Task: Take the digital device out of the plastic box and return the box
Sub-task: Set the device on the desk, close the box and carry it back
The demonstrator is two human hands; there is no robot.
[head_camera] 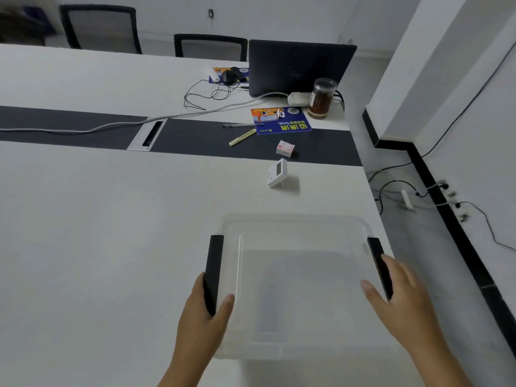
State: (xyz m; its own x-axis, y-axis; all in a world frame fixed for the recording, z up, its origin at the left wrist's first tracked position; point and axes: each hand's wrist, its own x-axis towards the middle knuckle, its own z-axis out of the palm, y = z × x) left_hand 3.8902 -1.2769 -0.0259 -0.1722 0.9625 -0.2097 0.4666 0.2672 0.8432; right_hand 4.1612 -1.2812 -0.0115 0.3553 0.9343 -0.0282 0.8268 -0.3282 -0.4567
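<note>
One clear plastic box (pixel 296 286) sits on the white counter (pixel 97 233) near its right edge, empty as far as its see-through walls show, with two black handles, one on each side. Two hands grip it: the left hand (pixel 203 317) has its fingers curled round the left handle (pixel 213 272), thumb on the inner wall; the right hand (pixel 402 300) lies against the right handle (pixel 379 266), fingers loosely spread, so whether it truly clasps is unclear. One small white digital device (pixel 277 173) stands propped on its stand beyond the box, apart from it. Farther back lie one small red-and-white carton (pixel 285 149), one yellow pen (pixel 242 137), one blue printed pad (pixel 280 120), one brown-filled jar (pixel 321 98) and one dark laptop (pixel 298 68).
</note>
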